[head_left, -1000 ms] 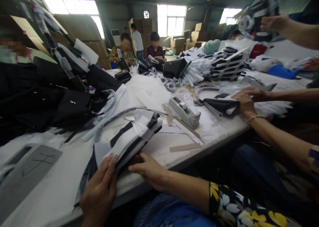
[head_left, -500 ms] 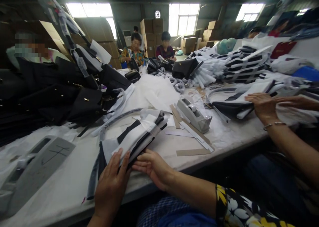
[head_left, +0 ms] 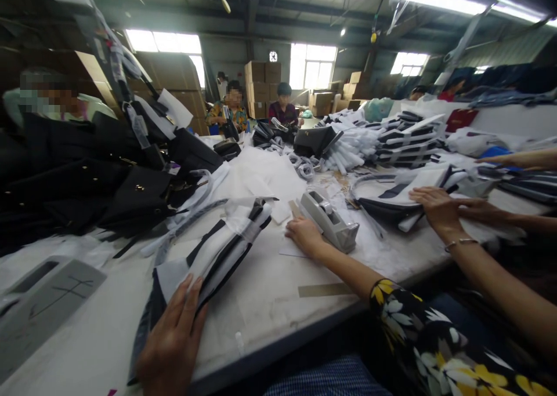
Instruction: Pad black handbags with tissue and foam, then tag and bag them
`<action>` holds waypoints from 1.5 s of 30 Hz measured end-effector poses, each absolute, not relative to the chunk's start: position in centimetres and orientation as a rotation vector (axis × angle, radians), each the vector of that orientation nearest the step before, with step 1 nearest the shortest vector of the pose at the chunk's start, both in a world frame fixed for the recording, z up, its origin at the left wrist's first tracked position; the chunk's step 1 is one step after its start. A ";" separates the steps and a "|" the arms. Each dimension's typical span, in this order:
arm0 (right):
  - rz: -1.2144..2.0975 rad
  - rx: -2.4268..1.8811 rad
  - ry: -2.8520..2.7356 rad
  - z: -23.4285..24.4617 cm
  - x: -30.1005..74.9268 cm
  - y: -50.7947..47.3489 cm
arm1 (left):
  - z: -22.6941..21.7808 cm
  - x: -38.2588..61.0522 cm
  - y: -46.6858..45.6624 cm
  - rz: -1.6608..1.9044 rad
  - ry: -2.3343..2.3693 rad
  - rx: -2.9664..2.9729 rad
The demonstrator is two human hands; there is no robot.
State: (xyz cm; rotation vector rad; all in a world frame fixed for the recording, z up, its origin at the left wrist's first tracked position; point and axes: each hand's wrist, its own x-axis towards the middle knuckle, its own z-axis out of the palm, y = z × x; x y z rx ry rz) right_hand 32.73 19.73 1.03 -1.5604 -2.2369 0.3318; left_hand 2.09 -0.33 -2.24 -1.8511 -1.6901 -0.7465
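Observation:
My left hand (head_left: 174,338) lies flat, fingers stretched, on the near end of a black bag wrapped in white paper (head_left: 217,251) on the white table (head_left: 270,297). My right hand (head_left: 304,235) has reached forward and rests on the table beside the grey tape dispenser (head_left: 328,219), over thin white strips. Its fingers curl down and I cannot see anything in them.
A co-worker's hands (head_left: 439,207) press on another wrapped bag at the right. Black bags (head_left: 108,193) are piled at the left, wrapped bags (head_left: 404,135) stacked at the back right. A grey dispenser (head_left: 43,297) lies near left. A card strip (head_left: 324,290) lies near the edge.
My right hand left the wrapped bag and moved forward to the tape dispenser. My left hand stayed on the bag. The camera tilted up.

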 end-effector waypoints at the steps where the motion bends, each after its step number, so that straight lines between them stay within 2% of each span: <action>1: 0.329 -1.592 -2.224 0.8 32.7 20.2 | -2.3 2.1 -0.3 -0.744 -1.686 -1.859; 8: 0.402 -1.646 -2.054 1.7 33.1 21.1 | -2.0 2.1 -0.3 -0.759 -1.686 -1.867; 13: 0.482 -1.441 -2.033 2.6 32.1 14.8 | -2.0 2.3 -0.3 -0.787 -1.710 -1.829; 15: 0.635 -1.293 -2.072 2.5 31.4 10.7 | -2.1 2.3 -0.3 -0.804 -1.711 -1.832; 19: 1.170 -0.943 -2.341 2.8 31.1 4.0 | -2.2 2.1 -0.4 -0.813 -1.722 -1.853; 21: 1.298 -0.855 -2.379 3.1 31.3 2.9 | -2.2 2.0 -0.4 -0.822 -1.732 -1.857; 23: 1.201 -0.923 -2.276 3.0 31.4 3.4 | -2.2 2.0 -0.5 -0.843 -1.727 -1.858; 27: 0.787 -1.129 -2.148 1.0 30.5 6.4 | -2.1 2.1 -0.6 -0.874 -1.733 -1.858; 31: 0.660 -1.202 -2.336 -1.8 28.7 8.1 | -2.0 2.1 -0.7 -0.885 -1.761 -1.866; 37: 0.803 -0.942 -2.371 -2.3 28.1 9.3 | -1.8 2.1 -0.8 -0.917 -1.743 -1.881; 41: 0.965 -1.044 -2.014 -1.0 29.1 10.9 | -1.8 2.0 -0.9 -0.911 -1.754 -1.881; 45: 0.978 -1.201 -1.719 0.9 29.6 11.6 | -1.9 1.9 -0.9 -0.929 -1.763 -1.881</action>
